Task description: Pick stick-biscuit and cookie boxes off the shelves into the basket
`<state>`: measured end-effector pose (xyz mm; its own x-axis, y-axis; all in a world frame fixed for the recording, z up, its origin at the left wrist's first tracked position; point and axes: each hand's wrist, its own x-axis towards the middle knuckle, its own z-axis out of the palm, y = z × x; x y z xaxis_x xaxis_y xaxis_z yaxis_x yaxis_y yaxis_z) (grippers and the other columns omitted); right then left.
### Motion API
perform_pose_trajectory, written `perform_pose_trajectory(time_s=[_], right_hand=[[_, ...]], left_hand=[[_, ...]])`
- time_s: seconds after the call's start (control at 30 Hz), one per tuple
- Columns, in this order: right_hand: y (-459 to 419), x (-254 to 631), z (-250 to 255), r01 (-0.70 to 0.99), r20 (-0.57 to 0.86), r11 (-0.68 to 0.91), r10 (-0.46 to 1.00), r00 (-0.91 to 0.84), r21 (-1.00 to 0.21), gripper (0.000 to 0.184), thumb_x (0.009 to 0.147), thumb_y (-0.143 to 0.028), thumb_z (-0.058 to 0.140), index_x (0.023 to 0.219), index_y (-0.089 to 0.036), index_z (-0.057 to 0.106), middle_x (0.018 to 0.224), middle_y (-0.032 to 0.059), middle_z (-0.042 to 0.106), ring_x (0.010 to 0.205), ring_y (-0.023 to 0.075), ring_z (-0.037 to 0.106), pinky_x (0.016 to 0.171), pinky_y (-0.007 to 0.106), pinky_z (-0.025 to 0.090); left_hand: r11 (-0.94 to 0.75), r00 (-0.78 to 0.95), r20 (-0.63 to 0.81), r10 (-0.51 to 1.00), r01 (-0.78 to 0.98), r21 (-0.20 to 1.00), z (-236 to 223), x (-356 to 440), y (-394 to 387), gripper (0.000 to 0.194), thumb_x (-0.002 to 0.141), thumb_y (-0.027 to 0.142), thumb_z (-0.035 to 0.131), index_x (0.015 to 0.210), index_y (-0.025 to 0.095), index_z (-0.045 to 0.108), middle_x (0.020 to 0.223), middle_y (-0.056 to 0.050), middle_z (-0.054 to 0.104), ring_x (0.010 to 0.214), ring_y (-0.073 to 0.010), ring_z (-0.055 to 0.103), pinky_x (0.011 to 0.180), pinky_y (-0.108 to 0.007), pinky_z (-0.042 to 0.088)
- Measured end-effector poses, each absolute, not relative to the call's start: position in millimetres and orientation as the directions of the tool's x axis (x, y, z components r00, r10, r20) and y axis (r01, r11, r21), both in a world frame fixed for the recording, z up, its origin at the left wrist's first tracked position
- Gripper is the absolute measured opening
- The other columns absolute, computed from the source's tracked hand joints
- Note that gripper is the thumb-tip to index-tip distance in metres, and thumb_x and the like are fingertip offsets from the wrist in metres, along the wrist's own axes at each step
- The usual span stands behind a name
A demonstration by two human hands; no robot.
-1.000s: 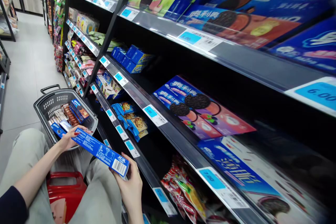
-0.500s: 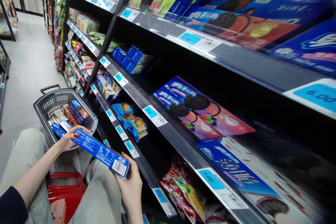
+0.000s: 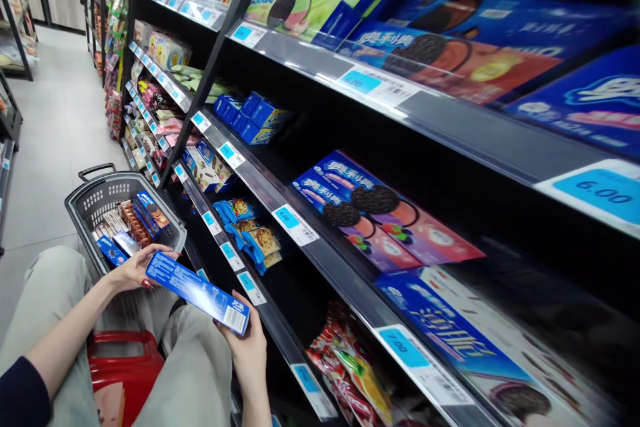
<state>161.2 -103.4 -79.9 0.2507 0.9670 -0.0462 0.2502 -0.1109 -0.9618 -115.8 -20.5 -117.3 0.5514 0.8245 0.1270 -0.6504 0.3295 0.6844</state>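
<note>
A long blue cookie box (image 3: pixel 197 290) is held between my two hands above my lap, its printed side with a barcode facing up. My left hand (image 3: pixel 137 268) grips the far left end, fingers along the edges. At the near right end, my right hand (image 3: pixel 247 333) closes round the box by the barcode. Just beyond my left hand stands a grey shopping basket (image 3: pixel 75 213) on the floor. It holds several packages, among them a blue cookie box (image 3: pixel 150 210) and brown-wrapped packs (image 3: pixel 134 221).
Shelving (image 3: pixel 295 223) with price tags runs along my right side. Purple-and-blue cookie boxes (image 3: pixel 385 213) lie on the middle shelf, blue snack bags (image 3: pixel 250 230) lower down. A red plastic stool (image 3: pixel 125 373) shows between my legs. A tiled aisle (image 3: pixel 60 127) stretches ahead on the left.
The box has shifted slightly right and tilted, so light now glares off its printed side. Both hands have kept hold of it. The basket has barely changed position in view.
</note>
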Motion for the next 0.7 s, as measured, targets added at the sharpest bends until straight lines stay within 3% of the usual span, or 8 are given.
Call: perform_pose_trajectory(time_s=[0.17,0.3,0.4,0.5,0.7], right_hand=[[-100,165,-93,0.142,-0.105,-0.146,0.960,0.261,-0.979,0.066,0.058,-0.032,0.081,0.119,-0.020,0.058,0.127,0.0113,0.062,0.113,0.0302,0.062,0.096,0.041,0.052],[-101,168,-101,0.032,-0.192,-0.206,0.951,0.240,-0.978,0.066,0.060,-0.043,0.083,0.117,-0.019,0.059,0.115,0.0091,0.068,0.107,0.0288,0.064,0.095,0.040,0.052],[-103,165,-99,-0.025,-0.258,-0.260,0.933,0.250,-0.965,0.059,0.064,-0.052,0.081,0.109,-0.019,0.061,0.100,0.0063,0.071,0.090,0.0257,0.067,0.072,0.033,0.058],[-104,158,-93,-0.048,-0.306,-0.304,0.920,0.246,-0.952,0.056,0.063,-0.057,0.080,0.100,-0.019,0.062,0.085,0.0024,0.068,0.070,0.0197,0.064,0.051,0.027,0.052],[-103,153,-91,-0.052,-0.354,-0.353,0.899,0.258,-0.934,0.056,0.061,-0.066,0.076,0.084,-0.018,0.059,0.068,-0.0029,0.057,0.047,0.0098,0.051,0.043,0.023,0.045]], left_hand=[[0.348,0.521,0.025,0.853,-0.605,0.716,-114,-114,-22,0.072,0.047,0.008,0.089,0.113,0.020,0.064,0.136,-0.015,0.056,0.122,-0.0352,0.054,0.076,-0.031,0.057],[0.378,0.430,-0.126,0.894,-0.574,0.726,-121,-114,-21,0.061,0.055,0.026,0.088,0.111,0.019,0.063,0.114,-0.011,0.067,0.091,-0.0256,0.068,0.069,-0.033,0.059],[0.393,0.342,-0.233,0.910,-0.538,0.746,-126,-114,-17,0.053,0.061,0.036,0.085,0.106,0.016,0.064,0.097,-0.009,0.070,0.075,-0.0202,0.068,0.060,-0.029,0.058],[0.414,0.299,-0.298,0.906,-0.494,0.764,-126,-113,-15,0.055,0.057,0.042,0.087,0.098,0.012,0.066,0.085,-0.008,0.070,0.067,-0.0192,0.066,0.056,-0.029,0.057],[0.478,0.289,-0.387,0.876,-0.399,0.783,-118,-110,-14,0.063,0.055,0.051,0.085,0.097,0.009,0.065,0.076,-0.010,0.070,0.065,-0.0247,0.068,0.058,-0.036,0.059]])
